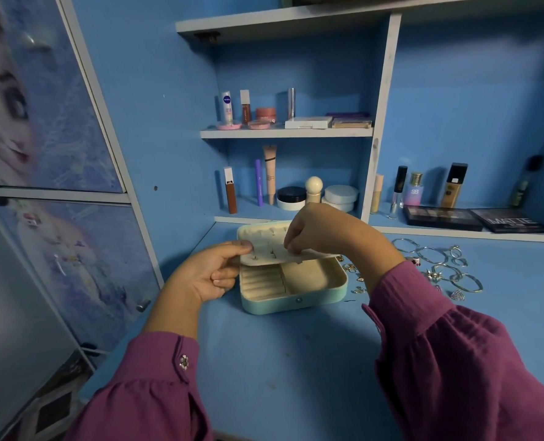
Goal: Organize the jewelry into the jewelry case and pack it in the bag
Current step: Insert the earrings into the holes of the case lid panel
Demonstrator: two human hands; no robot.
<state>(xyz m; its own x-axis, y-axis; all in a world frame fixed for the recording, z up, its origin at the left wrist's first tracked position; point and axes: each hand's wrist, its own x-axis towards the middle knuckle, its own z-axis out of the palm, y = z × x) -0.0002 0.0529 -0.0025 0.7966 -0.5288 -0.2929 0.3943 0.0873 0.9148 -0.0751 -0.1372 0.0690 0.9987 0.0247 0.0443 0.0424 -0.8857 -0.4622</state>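
A mint-green jewelry case [293, 305] lies open on the blue desk, its cream lining showing ring rolls on the left and a bare compartment on the right. A cream earring panel [269, 256] is lifted over the case. My left hand [208, 276] holds the panel's left edge with the thumb on top. My right hand [320, 232] pinches at the panel's upper side, fingertips curled down onto it. Small studs sit in the panel. Loose jewelry lies to the right: silver bangles [436, 257], rings and small earrings [355, 276].
Shelves behind the case carry cosmetics: tubes, jars [291, 197], bottles [453, 186] and eyeshadow palettes [442, 218]. A cabinet door with a printed picture [41, 122] stands at the left. The blue desk [289, 361] reaches toward me between my purple sleeves. No bag is in view.
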